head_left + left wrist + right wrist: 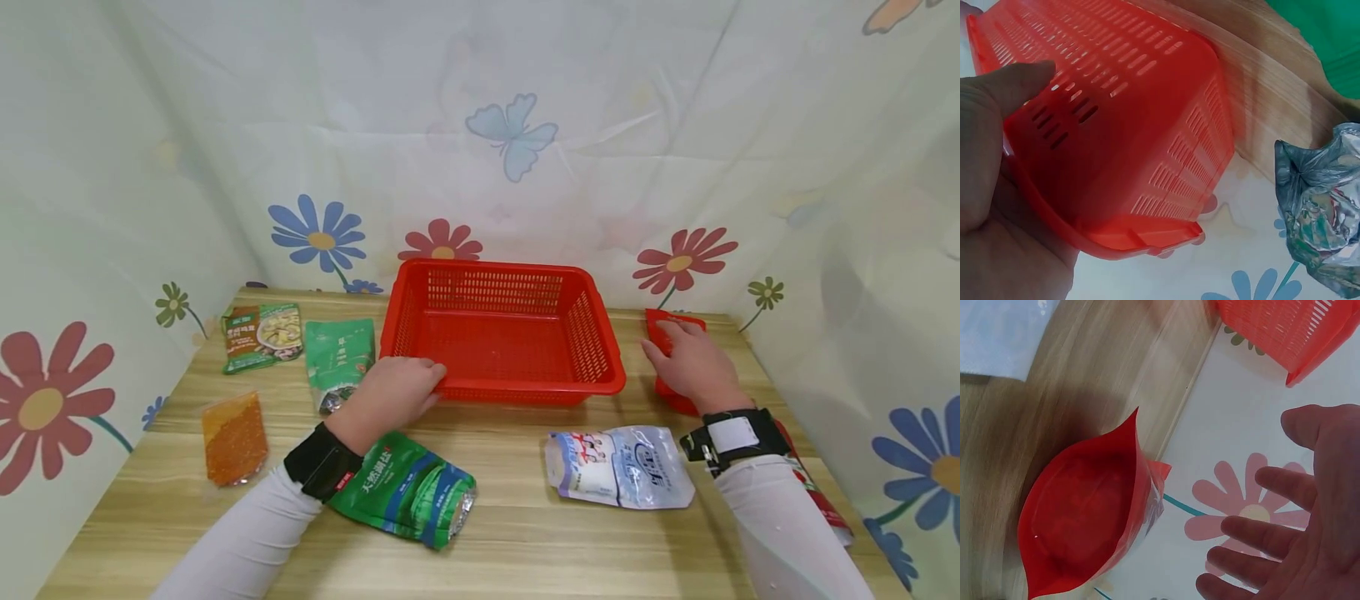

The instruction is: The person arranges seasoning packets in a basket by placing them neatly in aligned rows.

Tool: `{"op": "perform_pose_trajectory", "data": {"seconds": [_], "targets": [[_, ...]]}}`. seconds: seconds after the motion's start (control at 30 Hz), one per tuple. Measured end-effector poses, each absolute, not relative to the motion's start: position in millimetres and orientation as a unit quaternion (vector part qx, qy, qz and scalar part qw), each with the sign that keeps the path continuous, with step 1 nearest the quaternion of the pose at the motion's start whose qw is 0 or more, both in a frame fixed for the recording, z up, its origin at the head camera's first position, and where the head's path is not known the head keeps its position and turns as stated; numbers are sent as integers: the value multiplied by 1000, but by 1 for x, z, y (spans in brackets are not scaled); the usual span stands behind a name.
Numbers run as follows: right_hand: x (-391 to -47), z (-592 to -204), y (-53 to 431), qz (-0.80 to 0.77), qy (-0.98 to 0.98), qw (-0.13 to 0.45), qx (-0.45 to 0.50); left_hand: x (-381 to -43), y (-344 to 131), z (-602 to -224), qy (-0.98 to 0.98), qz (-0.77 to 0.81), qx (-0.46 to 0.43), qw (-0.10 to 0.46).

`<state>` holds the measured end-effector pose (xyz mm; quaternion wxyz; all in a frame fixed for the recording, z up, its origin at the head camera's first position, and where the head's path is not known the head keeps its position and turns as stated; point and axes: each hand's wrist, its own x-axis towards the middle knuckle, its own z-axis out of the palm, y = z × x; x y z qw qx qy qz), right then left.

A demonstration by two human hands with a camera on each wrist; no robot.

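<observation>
From above, the head camera looked forward and down across the surface point(510, 550) to the flowered backdrop point(337, 142). The left wrist camera faced one end of the red basket point(517, 389) closely; the right one, its picture tilted, looked into a nearby red pouch point(1085, 512). All three views shared the basket.

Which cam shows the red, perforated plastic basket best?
Head: it shows nearly the whole red basket, with the left hand covering only around the near-left corner. Left wrist is close but cropped, partly behind that hand; right wrist catches only a corner.
</observation>
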<state>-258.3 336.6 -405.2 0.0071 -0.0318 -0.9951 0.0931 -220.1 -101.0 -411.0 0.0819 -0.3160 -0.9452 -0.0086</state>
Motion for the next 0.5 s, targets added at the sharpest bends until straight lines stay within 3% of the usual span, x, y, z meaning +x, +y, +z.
{"op": "perform_pose_trajectory", "data": {"seconds": [0.5], "targets": [[-266, -415, 350, 93, -991, -32, -94, -222, -100, -414, -950, 7, -301, 81]]}}
